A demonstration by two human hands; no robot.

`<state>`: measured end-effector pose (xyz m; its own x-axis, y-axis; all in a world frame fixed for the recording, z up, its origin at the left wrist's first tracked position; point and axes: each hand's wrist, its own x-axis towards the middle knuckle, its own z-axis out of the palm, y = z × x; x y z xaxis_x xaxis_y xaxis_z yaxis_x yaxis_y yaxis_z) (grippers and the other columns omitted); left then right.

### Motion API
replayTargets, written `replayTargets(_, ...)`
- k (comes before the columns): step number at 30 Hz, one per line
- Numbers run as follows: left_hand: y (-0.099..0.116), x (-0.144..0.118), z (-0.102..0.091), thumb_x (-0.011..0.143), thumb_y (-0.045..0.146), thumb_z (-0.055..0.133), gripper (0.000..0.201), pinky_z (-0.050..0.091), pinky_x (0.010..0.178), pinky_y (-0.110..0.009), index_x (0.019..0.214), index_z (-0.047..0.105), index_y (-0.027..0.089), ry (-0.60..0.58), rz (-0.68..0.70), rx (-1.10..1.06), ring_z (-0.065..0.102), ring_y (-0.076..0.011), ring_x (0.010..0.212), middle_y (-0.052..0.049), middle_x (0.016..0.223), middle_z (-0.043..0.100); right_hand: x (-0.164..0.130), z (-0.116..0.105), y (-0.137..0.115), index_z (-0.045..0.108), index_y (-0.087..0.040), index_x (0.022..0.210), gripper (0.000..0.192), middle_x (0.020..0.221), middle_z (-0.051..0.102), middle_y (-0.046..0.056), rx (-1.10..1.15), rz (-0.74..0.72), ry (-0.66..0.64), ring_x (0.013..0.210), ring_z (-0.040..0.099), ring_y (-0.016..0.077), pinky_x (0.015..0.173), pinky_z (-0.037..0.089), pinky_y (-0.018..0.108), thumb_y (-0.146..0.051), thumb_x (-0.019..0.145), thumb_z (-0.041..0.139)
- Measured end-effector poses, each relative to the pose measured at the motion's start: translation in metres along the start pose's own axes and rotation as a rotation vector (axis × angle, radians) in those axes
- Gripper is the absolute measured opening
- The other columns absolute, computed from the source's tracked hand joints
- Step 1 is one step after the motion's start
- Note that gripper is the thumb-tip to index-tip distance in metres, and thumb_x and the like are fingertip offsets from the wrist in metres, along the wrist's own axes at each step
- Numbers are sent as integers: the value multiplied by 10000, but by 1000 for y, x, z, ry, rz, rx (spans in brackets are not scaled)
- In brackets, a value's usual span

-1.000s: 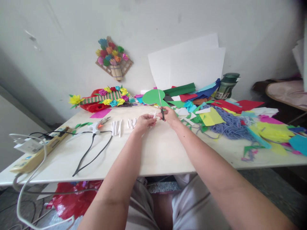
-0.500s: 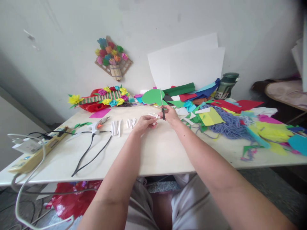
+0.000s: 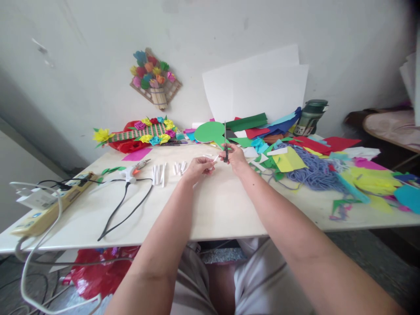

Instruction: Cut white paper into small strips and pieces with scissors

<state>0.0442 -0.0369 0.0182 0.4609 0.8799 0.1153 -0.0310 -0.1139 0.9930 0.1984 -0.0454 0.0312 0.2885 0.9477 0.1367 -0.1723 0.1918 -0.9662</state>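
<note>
My left hand [image 3: 201,168] is closed on a thin white paper roll [image 3: 215,158], whose tip pokes out to the right between finger and thumb. Close beside it, my right hand [image 3: 235,156] grips black-handled scissors [image 3: 225,139], their blades pointing up and away from me. The blades are apart from the roll. Left of my left hand lie several short white rolls [image 3: 179,168]. Further left several longer white rolls [image 3: 158,175] lie side by side. A round green paper piece [image 3: 210,132] is behind my hands.
A glue gun [image 3: 132,172] with a black cord lies left, near a power strip [image 3: 55,205]. Coloured paper scraps and blue yarn [image 3: 305,168] cover the right side. A flower-decorated craft [image 3: 138,133] and a dark green bottle [image 3: 311,118] stand at the back.
My right hand, with the scissors, has shifted slightly right, away from my left hand. The gap between the hands is wider, and the white roll's tip shows more clearly.
</note>
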Motion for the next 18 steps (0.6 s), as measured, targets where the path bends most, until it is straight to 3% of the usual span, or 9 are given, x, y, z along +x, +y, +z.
replayTargets(7,-2,1,-2,589,317,717,235,391,466,-212,676,625,119,48,41,-107,501,-75,477,-24,614,587,1,-1,1,528,-183,902,355,552,585,-52,-38,-36,-13,400,511,70,329,267,154,-295,612,700)
replayTargets(11,-2,2,-4,569,324,746,313,443,533,-218,797,663,127,171,66,-237,544,-86,576,-28,707,609,-5,2,0,530,-175,908,393,556,579,-44,-112,-30,-90,395,497,66,332,280,161,-360,614,713)
replayTargets(18,-3,7,-5,535,278,775,325,444,524,-197,786,654,109,299,60,-363,507,-52,482,20,579,561,-19,9,-3,567,-173,872,387,542,528,-50,-310,-69,-263,434,487,71,398,376,183,-453,630,680)
